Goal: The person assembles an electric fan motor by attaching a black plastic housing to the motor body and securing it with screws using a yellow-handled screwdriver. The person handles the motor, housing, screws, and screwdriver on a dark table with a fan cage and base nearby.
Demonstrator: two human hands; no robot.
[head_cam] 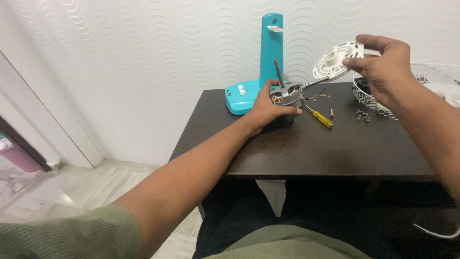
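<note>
Our left hand is clamped around the grey fan motor, pinning it to the dark surface with its shaft pointing up and loose copper wires trailing off to the right. Our right hand is raised above the surface, fingers closed on the rim of a round white slotted motor cover, which hangs in the air well clear of the motor. We judge we are midway through taking the fan apart, the cover lifted off and the motor held steady. Just beside the motor lie a yellow-handled screwdriver and a few small screws; further right rests a white wire fan guard, and behind stands the teal fan base. The next move seems to call for a free spot on the surface for the cover, away from the screws.
</note>
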